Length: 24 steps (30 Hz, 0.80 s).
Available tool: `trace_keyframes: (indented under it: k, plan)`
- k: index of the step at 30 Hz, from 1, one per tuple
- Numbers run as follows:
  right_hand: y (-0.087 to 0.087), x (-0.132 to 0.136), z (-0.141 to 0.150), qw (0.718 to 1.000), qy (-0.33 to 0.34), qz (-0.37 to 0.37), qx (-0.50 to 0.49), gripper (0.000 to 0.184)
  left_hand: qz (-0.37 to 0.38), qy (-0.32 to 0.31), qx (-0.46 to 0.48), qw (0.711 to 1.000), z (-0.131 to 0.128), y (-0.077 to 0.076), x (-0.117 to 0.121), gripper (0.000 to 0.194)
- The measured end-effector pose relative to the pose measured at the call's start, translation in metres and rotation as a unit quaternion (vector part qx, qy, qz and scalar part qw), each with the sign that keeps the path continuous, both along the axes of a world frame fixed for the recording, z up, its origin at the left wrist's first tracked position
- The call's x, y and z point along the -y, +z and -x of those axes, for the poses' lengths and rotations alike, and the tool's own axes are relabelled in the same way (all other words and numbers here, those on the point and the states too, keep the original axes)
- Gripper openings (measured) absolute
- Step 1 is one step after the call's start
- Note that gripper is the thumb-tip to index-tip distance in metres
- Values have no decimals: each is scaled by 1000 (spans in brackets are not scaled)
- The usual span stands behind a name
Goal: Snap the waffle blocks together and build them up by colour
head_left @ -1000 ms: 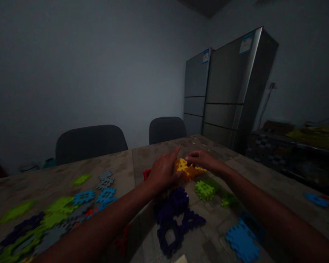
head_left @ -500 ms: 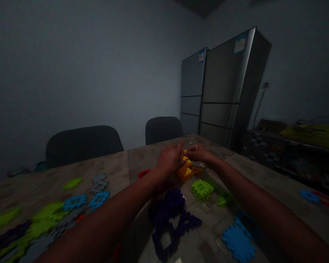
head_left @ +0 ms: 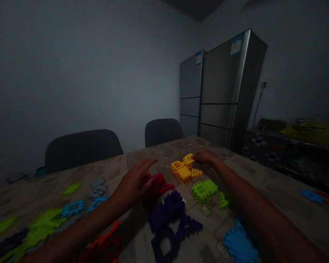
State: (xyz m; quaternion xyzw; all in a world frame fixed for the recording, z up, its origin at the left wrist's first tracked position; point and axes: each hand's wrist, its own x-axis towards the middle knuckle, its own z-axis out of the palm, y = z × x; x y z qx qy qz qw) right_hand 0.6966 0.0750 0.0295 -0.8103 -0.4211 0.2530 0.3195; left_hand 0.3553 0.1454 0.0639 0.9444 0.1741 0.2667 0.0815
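My left hand (head_left: 138, 179) is open, thumb and fingers apart, over a cluster of red toothed building pieces (head_left: 158, 180) that it partly covers. My right hand (head_left: 204, 156) is at the far side of a yellow toothed block build (head_left: 183, 172), its fingers closed at the edge of the upright yellow piece. The fingertips are dark and partly hidden. Nearer to me are joined dark purple pieces (head_left: 168, 215). A lime green block (head_left: 204, 190) and a smaller green piece (head_left: 223, 201) lie by my right forearm. Blue pieces (head_left: 239, 243) rest below it.
On the left of the table (head_left: 137, 226) lie flat green pieces (head_left: 45, 224), blue pieces (head_left: 73, 208) and grey ones (head_left: 98, 189). Orange-red pieces (head_left: 106, 244) sit at the near edge. Chairs (head_left: 83, 149) stand beyond, with a refrigerator (head_left: 222, 84) at the back right.
My left hand has let go of the yellow build and moved left and nearer, over the red pieces. My right hand has shifted slightly right, staying at the yellow build.
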Motion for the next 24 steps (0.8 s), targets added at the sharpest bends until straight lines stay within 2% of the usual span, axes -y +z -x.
trace_keyframes:
  k: [6,11,19,24]
  plan:
    - [-10,-10,5,999,10,12,41,34,6,11,9,1000,43,-4,-11,43]
    - [-8,-10,1,996,13,3,83,30,12,17,11,1000,63,-5,-10,43]
    - [-8,-8,6,987,5,49,150,32,56,28,34,997,97,-27,-4,40]
    - [-6,-9,6,982,8,53,179,30,61,53,39,996,119,-25,-6,40]
